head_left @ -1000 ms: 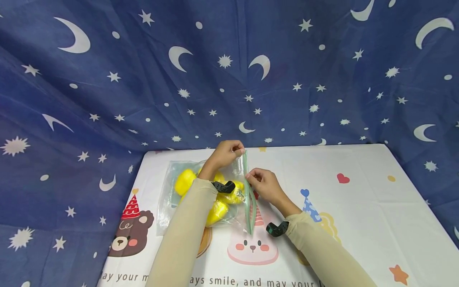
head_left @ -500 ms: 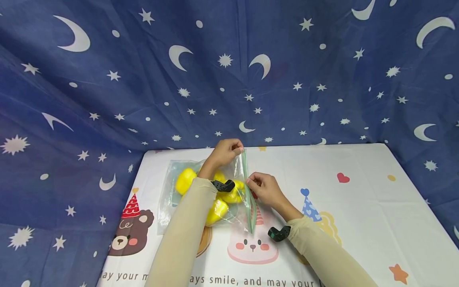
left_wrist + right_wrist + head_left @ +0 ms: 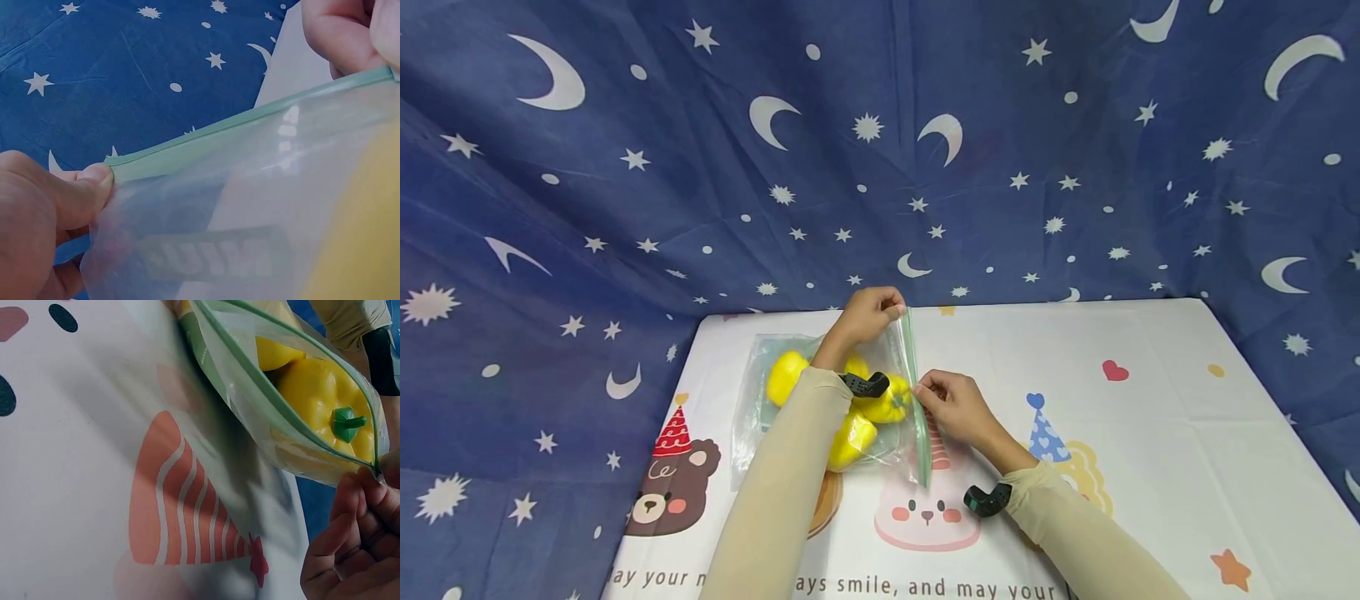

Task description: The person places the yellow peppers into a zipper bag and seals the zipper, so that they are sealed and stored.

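Observation:
A clear zip bag (image 3: 748, 446) with a green zip strip (image 3: 921, 433) lies on its side on the table, its mouth facing right. Inside are several yellow bell peppers (image 3: 853, 439); one with a green stem (image 3: 347, 424) faces the mouth in the right wrist view. My left hand (image 3: 867, 318) pinches the far end of the strip between thumb and finger, with the strip stretched taut towards my right hand (image 3: 350, 37) in the left wrist view. Partway down the strip, my right hand (image 3: 955, 404) pinches it. Nearer me than that pinch, the mouth gapes.
A white tablecloth (image 3: 1150, 467) printed with animals, hearts and lettering covers the table. Behind and to the left hangs a blue curtain (image 3: 820, 150) with moons and stars. Black camera bands sit on both wrists.
My right hand has slid along the green strip towards me. My left hand stays at the far end, shifting only slightly up and left.

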